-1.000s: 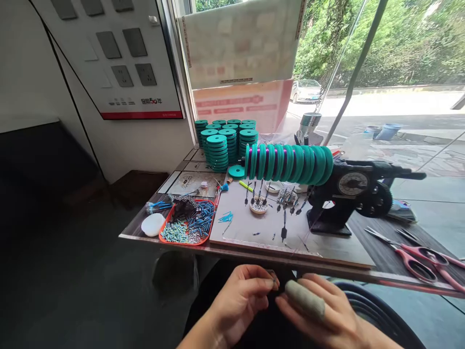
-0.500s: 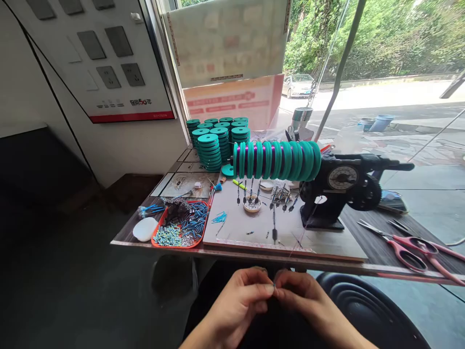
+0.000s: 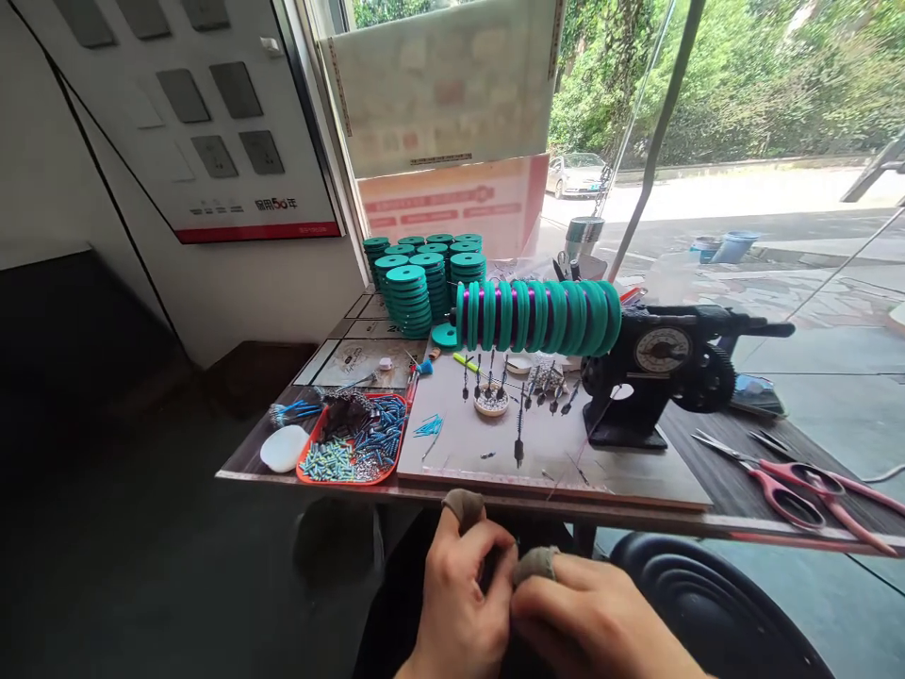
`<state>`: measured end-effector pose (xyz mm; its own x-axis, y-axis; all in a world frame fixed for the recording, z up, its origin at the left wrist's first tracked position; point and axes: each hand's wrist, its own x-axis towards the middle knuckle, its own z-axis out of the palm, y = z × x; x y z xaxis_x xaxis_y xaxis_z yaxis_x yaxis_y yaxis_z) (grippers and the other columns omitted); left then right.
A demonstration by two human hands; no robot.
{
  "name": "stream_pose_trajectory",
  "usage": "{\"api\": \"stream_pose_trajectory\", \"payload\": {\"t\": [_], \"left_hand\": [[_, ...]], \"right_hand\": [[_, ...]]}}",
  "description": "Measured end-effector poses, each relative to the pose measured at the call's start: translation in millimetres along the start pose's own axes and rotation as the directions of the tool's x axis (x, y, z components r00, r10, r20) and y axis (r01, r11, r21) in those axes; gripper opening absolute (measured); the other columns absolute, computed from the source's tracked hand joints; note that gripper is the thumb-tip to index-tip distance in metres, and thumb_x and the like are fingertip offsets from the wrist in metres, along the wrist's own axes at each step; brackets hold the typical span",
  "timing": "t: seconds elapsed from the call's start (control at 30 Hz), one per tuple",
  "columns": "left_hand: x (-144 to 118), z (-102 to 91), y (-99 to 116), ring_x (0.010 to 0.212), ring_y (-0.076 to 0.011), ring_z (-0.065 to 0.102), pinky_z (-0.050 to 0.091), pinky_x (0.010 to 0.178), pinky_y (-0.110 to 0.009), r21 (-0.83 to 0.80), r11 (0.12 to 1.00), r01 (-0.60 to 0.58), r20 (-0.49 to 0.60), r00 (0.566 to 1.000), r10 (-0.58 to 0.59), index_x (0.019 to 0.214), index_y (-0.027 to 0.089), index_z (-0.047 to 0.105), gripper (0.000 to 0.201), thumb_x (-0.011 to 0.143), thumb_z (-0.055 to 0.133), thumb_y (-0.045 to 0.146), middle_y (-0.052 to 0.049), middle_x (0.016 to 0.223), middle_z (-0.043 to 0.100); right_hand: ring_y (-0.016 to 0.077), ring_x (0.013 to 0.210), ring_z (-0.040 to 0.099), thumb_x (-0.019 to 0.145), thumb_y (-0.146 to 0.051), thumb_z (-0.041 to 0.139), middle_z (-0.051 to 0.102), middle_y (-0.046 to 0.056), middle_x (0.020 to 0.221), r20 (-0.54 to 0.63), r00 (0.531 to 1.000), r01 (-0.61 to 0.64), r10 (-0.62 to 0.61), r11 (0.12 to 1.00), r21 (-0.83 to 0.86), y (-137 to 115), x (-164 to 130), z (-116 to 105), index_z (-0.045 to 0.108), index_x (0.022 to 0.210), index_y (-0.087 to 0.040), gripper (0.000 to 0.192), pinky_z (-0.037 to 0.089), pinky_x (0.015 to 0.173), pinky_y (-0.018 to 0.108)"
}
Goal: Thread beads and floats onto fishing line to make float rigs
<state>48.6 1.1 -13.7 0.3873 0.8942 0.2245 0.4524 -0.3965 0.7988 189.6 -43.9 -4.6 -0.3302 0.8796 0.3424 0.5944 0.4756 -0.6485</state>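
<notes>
My left hand (image 3: 463, 589) and my right hand (image 3: 590, 618) meet below the table's front edge (image 3: 495, 500), fingertips pinched together on something too small to make out. Each hand wears a grey-green finger cot. A thin line (image 3: 576, 453) runs from the hands up toward the black winding machine (image 3: 654, 372), whose shaft carries a row of teal spools (image 3: 541, 316) with purple line on them. Small black weighted rigs (image 3: 519, 424) lie on the grey board (image 3: 636, 471) under the spools.
Stacks of teal spools (image 3: 424, 278) stand at the back left. An orange tray (image 3: 353, 443) with several small blue and grey parts and a white oval (image 3: 283, 448) sit at the left. Pink-handled scissors (image 3: 798, 486) lie at the right. A dark round stool (image 3: 714, 604) is below.
Both hands have turned knuckles-up and dropped slightly, still pinched together. The rig on the line has slid a little along the board. The view shifted slightly.
</notes>
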Motion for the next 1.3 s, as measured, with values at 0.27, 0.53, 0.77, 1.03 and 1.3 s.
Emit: {"api": "stream_pose_trajectory", "payload": {"t": [0.27,0.53,0.77,1.03,1.3], "left_hand": [[5,-9.3,3,0.061,-0.0146,0.049,0.040,0.054,-0.025,-0.162,0.979,0.126,-0.077,0.987,-0.139,0.072,0.016,0.063,0.019,0.082,0.053,0.028,-0.005,0.080,0.052],[10,-9.8,-3,0.061,-0.0139,0.050,0.042,0.052,-0.024,-0.137,0.988,0.066,-0.170,0.981,-0.089,0.078,0.017,0.064,0.020,0.086,0.050,0.028,-0.004,0.079,0.053],[8,2.6,-16,0.076,-0.0176,0.056,0.048,0.070,-0.027,0.380,0.893,-0.241,-0.449,0.796,0.406,0.081,0.015,0.063,0.015,0.082,0.051,0.007,-0.007,0.083,0.054],[14,-3.6,-19,0.075,-0.0187,0.057,0.050,0.066,-0.027,0.481,0.755,-0.445,-0.346,0.695,0.630,0.093,0.012,0.062,0.018,0.081,0.053,0.002,-0.010,0.082,0.065],[6,-5.0,-7,0.066,-0.0150,0.055,0.044,0.057,-0.024,-0.143,0.986,-0.079,-0.142,0.988,0.059,0.072,0.017,0.058,0.013,0.084,0.051,0.016,-0.005,0.079,0.059]], "right_hand": [[0.0069,0.046,0.037,0.070,-0.024,0.058,0.046,-0.006,0.053,0.390,0.858,-0.498,0.336,0.731,0.467,-3,83,-50,0.055,0.067,-0.017,0.009,0.028,0.044,0.018],[0.0048,0.044,0.035,0.064,-0.026,0.061,0.050,-0.005,0.053,0.488,0.807,-0.570,0.332,0.653,0.498,0,101,-34,0.055,0.067,-0.015,0.012,0.023,0.039,0.017],[0.0015,0.034,0.028,0.066,-0.022,0.054,0.062,-0.001,0.064,0.485,0.781,-0.611,0.393,0.639,0.468,4,121,-42,0.052,0.066,-0.015,0.007,0.017,0.033,0.018],[0.0062,0.035,0.036,0.072,-0.015,0.051,0.042,-0.008,0.041,0.431,0.813,-0.539,0.392,0.787,0.300,-3,125,-34,0.049,0.062,-0.018,0.011,0.028,0.036,0.018],[0.0165,0.064,0.060,0.082,-0.010,0.049,0.065,0.006,0.072,0.252,0.943,-0.174,0.217,0.968,-0.180,2,68,-42,0.067,0.081,-0.017,0.019,0.040,0.058,0.024]]}}
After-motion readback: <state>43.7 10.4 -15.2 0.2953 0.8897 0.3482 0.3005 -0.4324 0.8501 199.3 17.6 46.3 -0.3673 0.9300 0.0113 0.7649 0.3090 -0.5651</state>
